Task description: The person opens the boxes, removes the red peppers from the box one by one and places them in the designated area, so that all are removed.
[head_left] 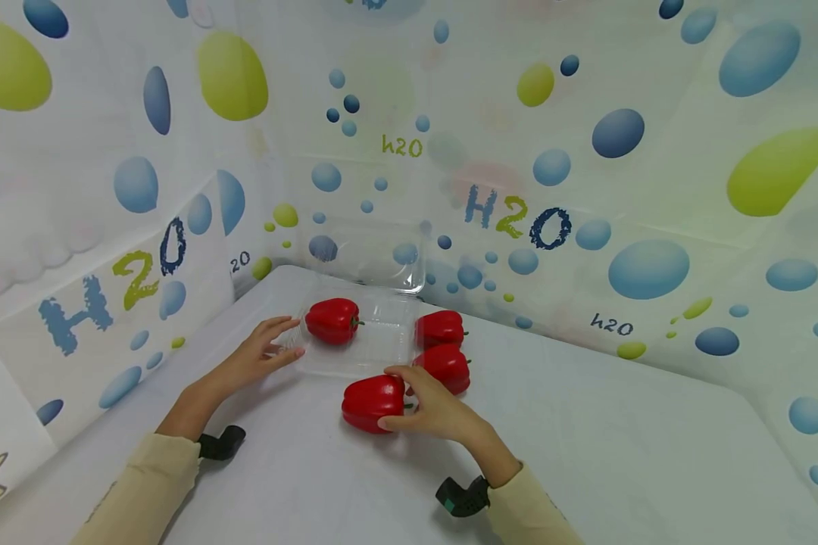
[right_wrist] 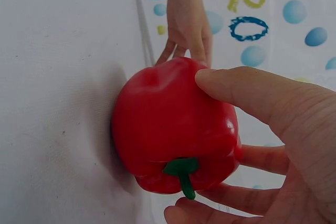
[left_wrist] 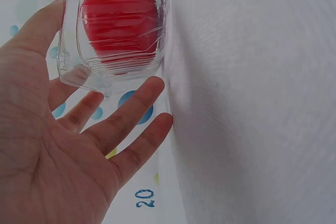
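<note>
My right hand holds a red bell pepper at its stem end, in front of a clear plastic clamshell box. In the right wrist view, the thumb lies on one side of this pepper and fingers on the other; its green stem points toward the camera. Another red bell pepper lies inside the box, on the left. At the box's left end is my left hand, fingers spread and nothing gripped. The left wrist view shows its thumb beside the box rim; whether it touches cannot be told.
Two more red peppers, one behind and one nearer, lie against the box's right side. The box's clear lid stands raised at the back, near the patterned wall sheet. A white cloth covers the table.
</note>
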Available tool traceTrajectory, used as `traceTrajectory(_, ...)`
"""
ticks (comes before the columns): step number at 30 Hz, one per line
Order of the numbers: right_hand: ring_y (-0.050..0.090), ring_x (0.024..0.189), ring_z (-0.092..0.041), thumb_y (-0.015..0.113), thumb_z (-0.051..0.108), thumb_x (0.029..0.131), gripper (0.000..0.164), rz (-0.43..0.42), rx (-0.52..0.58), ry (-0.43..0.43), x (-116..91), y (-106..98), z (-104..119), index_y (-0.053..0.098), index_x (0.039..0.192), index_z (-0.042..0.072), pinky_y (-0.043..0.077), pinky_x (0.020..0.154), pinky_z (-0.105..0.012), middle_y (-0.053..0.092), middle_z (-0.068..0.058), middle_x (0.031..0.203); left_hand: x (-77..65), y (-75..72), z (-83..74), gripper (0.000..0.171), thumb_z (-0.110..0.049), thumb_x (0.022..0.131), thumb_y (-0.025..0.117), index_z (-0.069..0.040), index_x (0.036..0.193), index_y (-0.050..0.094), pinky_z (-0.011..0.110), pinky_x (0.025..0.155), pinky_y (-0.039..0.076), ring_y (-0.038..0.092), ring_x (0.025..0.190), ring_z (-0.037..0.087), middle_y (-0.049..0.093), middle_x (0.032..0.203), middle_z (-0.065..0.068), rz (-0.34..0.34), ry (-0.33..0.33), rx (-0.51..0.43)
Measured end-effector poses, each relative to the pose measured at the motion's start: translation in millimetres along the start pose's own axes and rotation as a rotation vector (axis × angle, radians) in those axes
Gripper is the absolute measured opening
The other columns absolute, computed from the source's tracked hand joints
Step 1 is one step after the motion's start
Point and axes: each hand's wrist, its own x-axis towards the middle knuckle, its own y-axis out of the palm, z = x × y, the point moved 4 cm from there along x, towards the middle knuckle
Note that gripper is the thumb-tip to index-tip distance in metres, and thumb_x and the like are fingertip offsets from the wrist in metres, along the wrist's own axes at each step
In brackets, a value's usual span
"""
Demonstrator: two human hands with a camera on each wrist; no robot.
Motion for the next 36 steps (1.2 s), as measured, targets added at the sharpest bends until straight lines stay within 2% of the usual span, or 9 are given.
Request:
traceTrajectory(22,0.047,0.124,-0.031,0.081,0.022,0.078,0.075,0.011,0.02,0.021,-3.1,-7.9,0.8,0.044,0.142,0.012,0.057,0.084,-0.043,0.049,-0.009,0.137,-0.8,0.0,-1.5,0.07,-0.033,0.096,0.061,-0.002,0.151,0.03,0.059,0.099,0.045,0.047,0.123,0.052,0.019,0.153,0.027,-0.001,0.005,0.001)
traceTrajectory(36,0.046,0.126,-0.034,0.081,0.024,0.078,0.076,0.01,0.035,0.004,-6.6,-13.1,3.9,0.044,0.142,0.011,0.056,0.086,-0.045,0.047,-0.014,0.139,-1.1,0.0,-3.1,0.07,-0.033,0.096,0.061,-0.003,0.15,0.03,0.058,0.099,0.045,0.048,0.122,0.051,0.019,0.153,0.027,-0.002,0.001,0.006)
